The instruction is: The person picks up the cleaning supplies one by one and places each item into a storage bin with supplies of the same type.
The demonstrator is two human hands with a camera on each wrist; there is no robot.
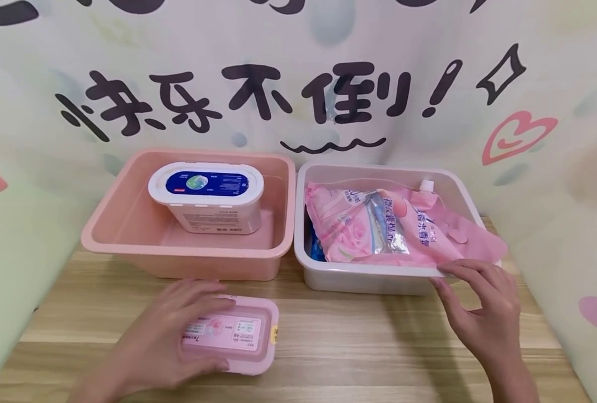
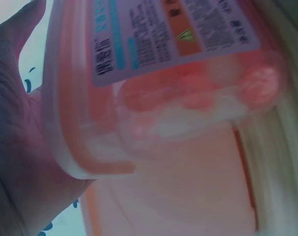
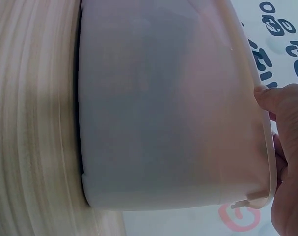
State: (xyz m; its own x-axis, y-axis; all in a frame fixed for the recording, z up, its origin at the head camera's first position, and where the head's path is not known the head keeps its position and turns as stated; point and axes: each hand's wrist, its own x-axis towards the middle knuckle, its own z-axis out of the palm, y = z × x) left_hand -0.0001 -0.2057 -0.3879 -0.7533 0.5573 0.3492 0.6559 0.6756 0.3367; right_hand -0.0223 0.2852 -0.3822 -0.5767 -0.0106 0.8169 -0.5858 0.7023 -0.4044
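My left hand grips a pink laundry pod box, thumb along its near side and fingers over its far side. Through the clear wall of the box, pink and white rounded pods show under a printed label. My right hand pinches the front rim of a white bin near its right corner. In the right wrist view the thumb lies on the outside of that rim, while the other fingers are partly hidden. Pink laundry bags, one with a white cap, fill the bin, and something blue peeks out at its left.
Left of the white bin stands a pink bin, holding a white-lidded tub with a blue label. Both bins sit on a wood-grain table against a printed cloth backdrop, which also hangs at both sides.
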